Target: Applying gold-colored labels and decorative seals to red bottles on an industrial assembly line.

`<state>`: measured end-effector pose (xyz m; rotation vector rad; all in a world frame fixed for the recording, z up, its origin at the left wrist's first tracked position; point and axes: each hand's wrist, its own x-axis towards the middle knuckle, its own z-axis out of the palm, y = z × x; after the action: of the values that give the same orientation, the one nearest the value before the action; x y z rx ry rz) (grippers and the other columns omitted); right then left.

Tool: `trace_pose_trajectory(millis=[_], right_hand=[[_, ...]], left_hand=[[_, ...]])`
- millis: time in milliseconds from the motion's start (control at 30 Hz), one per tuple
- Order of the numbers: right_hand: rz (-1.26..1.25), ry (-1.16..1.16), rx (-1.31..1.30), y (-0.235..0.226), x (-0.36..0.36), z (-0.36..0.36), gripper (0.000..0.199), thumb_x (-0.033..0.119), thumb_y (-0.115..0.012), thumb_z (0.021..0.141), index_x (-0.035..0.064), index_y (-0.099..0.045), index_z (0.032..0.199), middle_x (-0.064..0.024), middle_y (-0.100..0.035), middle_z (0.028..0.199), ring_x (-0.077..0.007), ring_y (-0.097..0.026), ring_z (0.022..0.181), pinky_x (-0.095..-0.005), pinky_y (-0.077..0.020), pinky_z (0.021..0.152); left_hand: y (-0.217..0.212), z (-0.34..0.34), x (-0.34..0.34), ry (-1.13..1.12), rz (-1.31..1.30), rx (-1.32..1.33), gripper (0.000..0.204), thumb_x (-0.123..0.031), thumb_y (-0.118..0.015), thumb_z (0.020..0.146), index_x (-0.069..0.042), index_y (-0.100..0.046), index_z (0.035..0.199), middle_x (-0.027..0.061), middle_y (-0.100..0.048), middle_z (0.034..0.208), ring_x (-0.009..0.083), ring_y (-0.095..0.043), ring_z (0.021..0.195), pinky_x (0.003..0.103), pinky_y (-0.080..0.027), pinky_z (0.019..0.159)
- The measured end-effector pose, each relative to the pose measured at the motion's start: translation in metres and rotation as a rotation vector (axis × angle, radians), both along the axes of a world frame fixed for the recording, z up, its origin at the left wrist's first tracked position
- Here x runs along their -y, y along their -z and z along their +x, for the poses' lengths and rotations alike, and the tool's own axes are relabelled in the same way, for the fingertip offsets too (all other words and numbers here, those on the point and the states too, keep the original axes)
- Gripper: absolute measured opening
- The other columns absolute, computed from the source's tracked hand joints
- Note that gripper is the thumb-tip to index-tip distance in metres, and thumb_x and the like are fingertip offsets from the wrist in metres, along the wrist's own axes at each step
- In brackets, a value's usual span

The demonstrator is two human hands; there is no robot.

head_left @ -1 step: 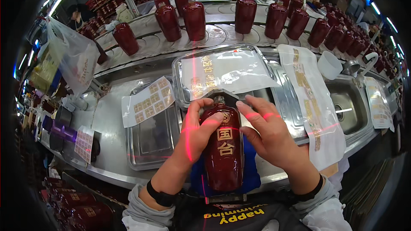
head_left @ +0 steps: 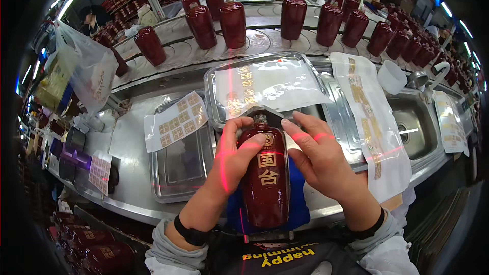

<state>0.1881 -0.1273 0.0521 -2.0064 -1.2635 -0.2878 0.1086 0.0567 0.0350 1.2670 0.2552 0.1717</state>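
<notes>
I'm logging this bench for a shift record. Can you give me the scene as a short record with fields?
left hand: on the left side of the dark red bottle
right hand: on the bottle's right shoulder
bottle: lying on a blue pad, gold characters facing up
behind it: metal tray holding a clear label sheet
far side: row of red bottles on a conveyor

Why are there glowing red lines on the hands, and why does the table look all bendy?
In the head view, thin red light lines cross the left hand, the right hand and the dark red bottle lying between them. The fisheye lens curves the metal table, and the picture's corners go black.
</notes>
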Motion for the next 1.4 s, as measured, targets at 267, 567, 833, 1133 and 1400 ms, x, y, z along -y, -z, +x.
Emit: trace_pose_trajectory(millis=[267,567,833,1133,1400], right_hand=[[-0.039,-0.088,0.08,0.003,-0.002,-0.003,0.051,0.014,-0.072,0.08,0.0057,-0.057,0.128,-0.0315,-0.054,0.121,-0.0479,-0.054,0.11,-0.0498,-0.0465,0.094],[0.17,-0.005,0.073,0.007,0.007,0.004,0.045,0.0,-0.061,0.086,-0.0002,-0.051,0.13,-0.0236,-0.063,0.108,-0.0365,-0.063,0.1,-0.0411,-0.0518,0.085],[0.183,0.116,-0.359,-0.009,0.018,-0.001,0.027,0.014,-0.064,0.089,0.0003,-0.054,0.11,-0.0139,-0.064,0.074,-0.0235,-0.066,0.064,-0.0329,-0.0503,0.059],[0.187,0.0,-0.535,-0.015,-0.013,0.018,0.016,0.013,-0.066,0.086,0.0034,-0.061,0.097,-0.0087,-0.063,0.076,-0.0203,-0.062,0.068,-0.0328,-0.0484,0.063],[0.056,-0.43,0.14,-0.034,-0.007,0.01,0.028,0.009,-0.073,0.066,0.0129,-0.063,0.091,-0.0025,-0.053,0.084,-0.0234,-0.053,0.08,-0.037,-0.0394,0.071]], left_hand=[[0.012,-0.008,-0.011,-0.219,0.448,0.484,0.041,-0.02,-0.059,0.093,0.0,-0.048,0.127,0.0138,-0.062,0.113,0.0214,-0.054,0.107,0.035,-0.045,0.093],[0.006,-0.006,-0.029,-0.125,1.211,0.663,0.036,-0.03,-0.06,0.092,-0.003,-0.066,0.114,0.0122,-0.067,0.1,0.0277,-0.053,0.096,0.042,-0.042,0.09],[-0.004,-0.008,-0.028,-0.066,1.444,0.719,0.048,-0.046,-0.054,0.093,-0.009,-0.066,0.121,-0.0009,-0.07,0.107,0.023,-0.053,0.105,0.047,-0.032,0.101],[0.009,-0.036,-0.018,-0.148,1.433,0.681,0.05,-0.046,-0.047,0.097,-0.006,-0.064,0.121,0.0042,-0.069,0.11,0.024,-0.055,0.105,0.044,-0.036,0.097],[0.037,-0.057,-0.014,-0.35,1.061,0.475,0.056,-0.041,-0.039,0.102,0.006,-0.049,0.13,0.0192,-0.058,0.113,0.0257,-0.058,0.103,0.038,-0.045,0.092]])
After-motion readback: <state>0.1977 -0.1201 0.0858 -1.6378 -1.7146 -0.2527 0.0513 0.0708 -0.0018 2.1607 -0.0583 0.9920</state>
